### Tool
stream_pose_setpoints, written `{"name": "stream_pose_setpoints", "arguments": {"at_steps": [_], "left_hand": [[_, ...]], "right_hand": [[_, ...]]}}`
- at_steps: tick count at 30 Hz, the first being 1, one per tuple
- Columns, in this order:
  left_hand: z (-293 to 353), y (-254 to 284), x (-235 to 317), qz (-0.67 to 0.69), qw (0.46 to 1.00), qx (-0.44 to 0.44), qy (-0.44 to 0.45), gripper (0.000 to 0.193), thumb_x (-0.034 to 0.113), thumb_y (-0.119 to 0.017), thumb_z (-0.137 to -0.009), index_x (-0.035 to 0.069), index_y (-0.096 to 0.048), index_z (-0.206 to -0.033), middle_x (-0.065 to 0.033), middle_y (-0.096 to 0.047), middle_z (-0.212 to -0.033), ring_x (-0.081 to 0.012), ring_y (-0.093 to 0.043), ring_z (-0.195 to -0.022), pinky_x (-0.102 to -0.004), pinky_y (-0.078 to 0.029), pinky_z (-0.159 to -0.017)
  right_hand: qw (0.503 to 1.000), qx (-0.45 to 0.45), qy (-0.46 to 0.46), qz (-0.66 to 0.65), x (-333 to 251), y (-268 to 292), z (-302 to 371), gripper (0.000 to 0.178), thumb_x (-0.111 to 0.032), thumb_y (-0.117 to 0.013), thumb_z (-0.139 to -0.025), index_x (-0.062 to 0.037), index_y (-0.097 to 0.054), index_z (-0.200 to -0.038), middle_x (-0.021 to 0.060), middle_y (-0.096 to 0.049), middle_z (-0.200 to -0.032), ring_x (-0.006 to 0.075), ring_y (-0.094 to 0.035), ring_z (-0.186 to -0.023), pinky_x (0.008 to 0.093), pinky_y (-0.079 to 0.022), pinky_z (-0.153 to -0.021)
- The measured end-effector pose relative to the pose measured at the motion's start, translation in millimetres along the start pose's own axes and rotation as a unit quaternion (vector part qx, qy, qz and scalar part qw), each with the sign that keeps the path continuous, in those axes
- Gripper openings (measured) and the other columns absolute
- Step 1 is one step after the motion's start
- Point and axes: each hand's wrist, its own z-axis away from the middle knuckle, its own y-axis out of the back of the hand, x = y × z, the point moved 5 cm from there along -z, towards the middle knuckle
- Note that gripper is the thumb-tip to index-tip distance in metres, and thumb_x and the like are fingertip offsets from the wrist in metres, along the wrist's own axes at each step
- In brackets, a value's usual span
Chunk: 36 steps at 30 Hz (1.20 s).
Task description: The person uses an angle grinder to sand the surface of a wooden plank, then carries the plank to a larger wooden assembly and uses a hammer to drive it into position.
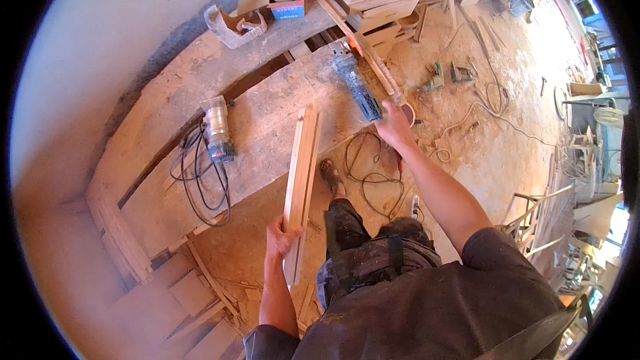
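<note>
Sawdust covered the workshop floor (493, 153) around me, a pale wall (100, 33) rose behind my dusty desk (267, 127), and bright daylight poured in at the right.

— How's my feed looking to you?

— Warm and fairly bright. Daylight pours in from the right, and the sawdust floor (507, 153) there is nearly washed out.

— I see that. My upper left is a dull, shaded wall (100, 33), soft and featureless.

— The workbench (267, 113) edges bow hard toward the black round rim.

— Centre is reasonably sharp; my far right clutter smears into glare.
</note>
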Motion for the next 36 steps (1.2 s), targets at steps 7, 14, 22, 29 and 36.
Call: {"name": "stream_pose_setpoints", "arguments": {"at_steps": [7, 14, 22, 29, 36], "left_hand": [[-74.1, 53.5, 82.8, -0.001, 0.997, -0.075, 0.012, 0.042, 0.011, -0.080, -0.070, 0.001, -0.069, -0.110, -0.0062, -0.071, -0.098, -0.0157, -0.064, -0.089, -0.0325, -0.052, -0.084], [-120.7, 53.6, 106.2, -0.078, 0.992, -0.097, -0.022, 0.047, 0.009, -0.082, -0.068, -0.001, -0.067, -0.112, -0.0055, -0.070, -0.097, -0.0153, -0.063, -0.088, -0.0322, -0.052, -0.083], [-163.5, -6.5, 169.2, -0.139, 0.973, -0.164, -0.081, 0.049, 0.006, -0.083, -0.068, -0.001, -0.067, -0.114, -0.0057, -0.070, -0.096, -0.0155, -0.063, -0.089, -0.0312, -0.051, -0.083], [-240.6, -31.0, 178.4, -0.185, 0.971, -0.006, -0.150, 0.041, 0.010, -0.084, -0.073, 0.000, -0.065, -0.108, -0.0099, -0.070, -0.093, -0.0213, -0.066, -0.086, -0.0362, -0.052, -0.081], [-204.8, -127.7, 187.7, -0.078, 0.975, 0.028, -0.208, 0.017, 0.014, -0.065, -0.090, 0.000, -0.073, -0.095, -0.0128, -0.070, -0.090, -0.0254, -0.067, -0.090, -0.0394, -0.053, -0.084]], "right_hand": [[0.984, -0.038, -0.071, 0.160, -65.7, -35.2, -73.5, 0.062, -0.020, -0.073, -0.078, 0.0020, -0.046, -0.129, 0.0291, -0.057, -0.125, 0.0417, -0.056, -0.120, 0.0518, -0.049, -0.099], [0.986, -0.077, -0.121, 0.080, -50.2, 3.9, -68.8, 0.058, -0.015, -0.074, -0.072, 0.0003, -0.048, -0.122, 0.0277, -0.057, -0.124, 0.0434, -0.059, -0.114, 0.0523, -0.050, -0.093], [0.970, -0.045, -0.203, -0.129, 59.4, 51.2, 79.7, 0.073, -0.016, -0.076, -0.061, -0.0005, -0.052, -0.128, 0.0187, -0.062, -0.103, 0.0342, -0.061, -0.097, 0.0408, -0.049, -0.088], [0.903, -0.063, -0.300, -0.300, 150.8, 80.0, 134.3, 0.059, -0.012, -0.076, -0.058, -0.0002, -0.058, -0.113, 0.0048, -0.060, -0.090, 0.0180, -0.058, -0.081, 0.0332, -0.049, -0.076], [0.772, -0.145, -0.288, -0.547, 135.4, 150.8, 104.2, 0.063, -0.010, -0.075, -0.057, 0.0024, -0.059, -0.116, 0.0076, -0.065, -0.093, 0.0208, -0.064, -0.079, 0.0345, -0.052, -0.078]]}}
